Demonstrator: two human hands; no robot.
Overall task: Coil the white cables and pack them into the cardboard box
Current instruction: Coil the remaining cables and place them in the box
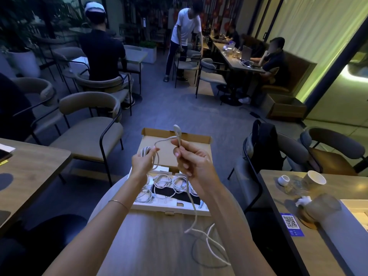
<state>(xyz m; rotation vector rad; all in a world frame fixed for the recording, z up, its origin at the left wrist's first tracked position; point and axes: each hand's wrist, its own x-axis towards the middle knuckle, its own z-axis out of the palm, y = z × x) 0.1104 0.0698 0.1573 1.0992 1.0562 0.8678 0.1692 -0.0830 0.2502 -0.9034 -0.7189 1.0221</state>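
Observation:
An open cardboard box (199, 210) rests on my lap, lid (169, 154) tilted up at the far side. Several coiled white cables (162, 181) lie inside it on a white and black insert. My left hand (142, 163) grips a partly wound coil of white cable (146, 153) above the box's left side. My right hand (189, 162) pinches the same cable, a loop (177, 132) sticking up above its fingers. The loose tail (201, 242) hangs down from my right hand and curls over my lap.
A wooden table (29, 166) stands at left, another table (310, 236) at right with a paper cup (316, 179), a small white cup and a QR sticker. Chairs, a black backpack (264, 144) and several people are beyond.

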